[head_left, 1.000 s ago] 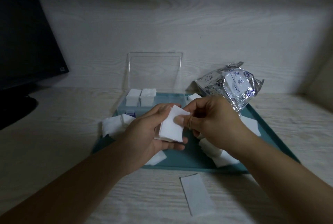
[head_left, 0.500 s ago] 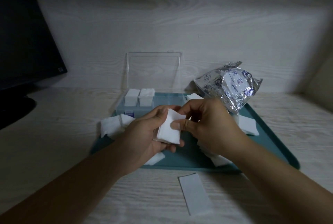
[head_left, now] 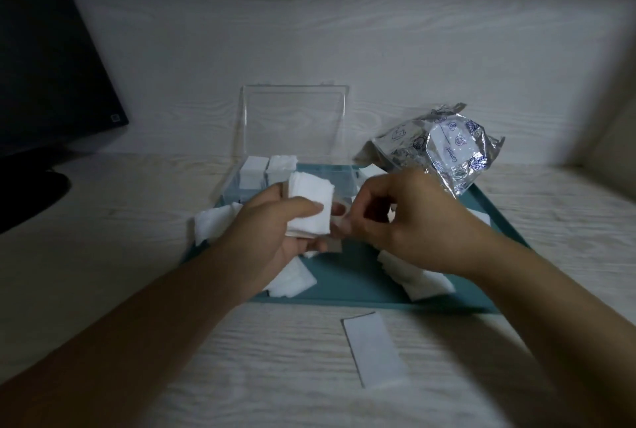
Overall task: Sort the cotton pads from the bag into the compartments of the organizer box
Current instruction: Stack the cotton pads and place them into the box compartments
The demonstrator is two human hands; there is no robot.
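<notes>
- At 6 o'clock a paper strip lies off the tray.
- My left hand pinches a stack of cotton pads, squaring it for a compartment; it sits higher than a second ago.
- My right hand has let go, fingers curled, seemingly empty.
- At 12 o'clock, organizer box; at 1, bag.

A dim home or office desk nook: a pale wood-grain surface with a dark monitor at left.
</notes>
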